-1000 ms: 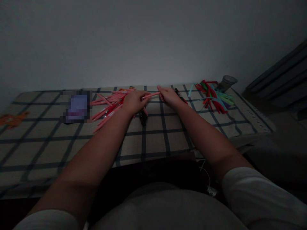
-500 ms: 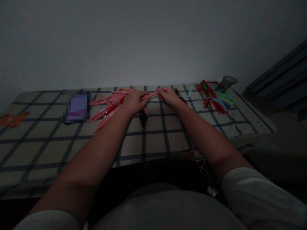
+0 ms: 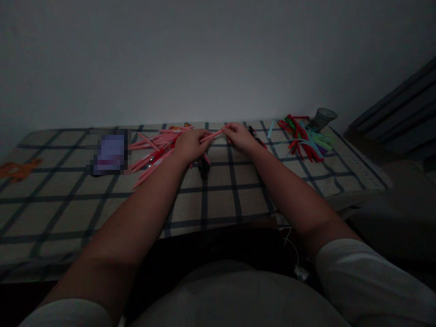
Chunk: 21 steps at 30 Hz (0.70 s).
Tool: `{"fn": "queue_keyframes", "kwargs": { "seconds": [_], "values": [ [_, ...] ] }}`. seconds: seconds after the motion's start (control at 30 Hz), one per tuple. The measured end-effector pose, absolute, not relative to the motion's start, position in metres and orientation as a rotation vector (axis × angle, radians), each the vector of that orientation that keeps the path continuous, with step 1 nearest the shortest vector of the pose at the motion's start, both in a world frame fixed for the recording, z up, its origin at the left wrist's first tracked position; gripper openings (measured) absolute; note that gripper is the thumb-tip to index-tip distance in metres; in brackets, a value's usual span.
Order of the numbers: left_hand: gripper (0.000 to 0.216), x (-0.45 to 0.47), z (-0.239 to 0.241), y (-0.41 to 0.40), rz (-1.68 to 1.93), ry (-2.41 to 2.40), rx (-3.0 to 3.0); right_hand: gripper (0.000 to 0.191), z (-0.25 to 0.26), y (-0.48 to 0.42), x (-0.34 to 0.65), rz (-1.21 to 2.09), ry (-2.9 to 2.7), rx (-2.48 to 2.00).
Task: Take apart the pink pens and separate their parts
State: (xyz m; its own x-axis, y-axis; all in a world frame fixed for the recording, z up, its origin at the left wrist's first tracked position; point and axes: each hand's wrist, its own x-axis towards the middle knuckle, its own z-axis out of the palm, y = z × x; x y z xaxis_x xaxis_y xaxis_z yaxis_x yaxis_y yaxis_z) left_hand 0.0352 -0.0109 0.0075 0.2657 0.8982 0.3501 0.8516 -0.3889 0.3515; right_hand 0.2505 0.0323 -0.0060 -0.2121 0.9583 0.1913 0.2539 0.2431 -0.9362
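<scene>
My left hand (image 3: 191, 146) is closed around one end of a slim pink pen-like stick (image 3: 215, 135). The stick's other end is pinched between the thumb and fingers of my right hand (image 3: 239, 137), so it spans the gap between the hands, just above the cloth. Beside and partly behind my left wrist lies a loose pile of similar pink sticks (image 3: 146, 162), some with red parts and pale labels. Small black pieces (image 3: 203, 169) show below my left hand. Right of my right hand lie slim black pieces (image 3: 254, 132) with a bit of red.
A checked cloth (image 3: 221, 200) covers the table against a plain wall. A pixelated phone-like object (image 3: 111, 153) and an orange item (image 3: 20, 170) lie at left. At right are coloured strips (image 3: 299, 138) and a tipped clear cup (image 3: 322, 119). A white cable (image 3: 295, 252) hangs below.
My right hand has shifted very slightly, its fingers a little differently placed at the end of the pink stick. My left hand and the pile look the same.
</scene>
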Motion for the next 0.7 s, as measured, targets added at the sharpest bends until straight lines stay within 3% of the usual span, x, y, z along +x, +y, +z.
{"fn": "queue_keyframes", "kwargs": {
  "seconds": [0.4, 0.7],
  "values": [
    [0.044, 0.0349, 0.0042, -0.0084, 0.805, 1.69, 2.415, 0.018, -0.0098, 0.036, 0.2486, 1.082, -1.629, -1.036],
    [0.042, 0.0359, 0.0072, -0.0105, 0.794, 1.701, 2.423, 0.056, -0.0087, 0.0362, 0.2495, 1.04, -1.611, -1.157]
  ]
}}
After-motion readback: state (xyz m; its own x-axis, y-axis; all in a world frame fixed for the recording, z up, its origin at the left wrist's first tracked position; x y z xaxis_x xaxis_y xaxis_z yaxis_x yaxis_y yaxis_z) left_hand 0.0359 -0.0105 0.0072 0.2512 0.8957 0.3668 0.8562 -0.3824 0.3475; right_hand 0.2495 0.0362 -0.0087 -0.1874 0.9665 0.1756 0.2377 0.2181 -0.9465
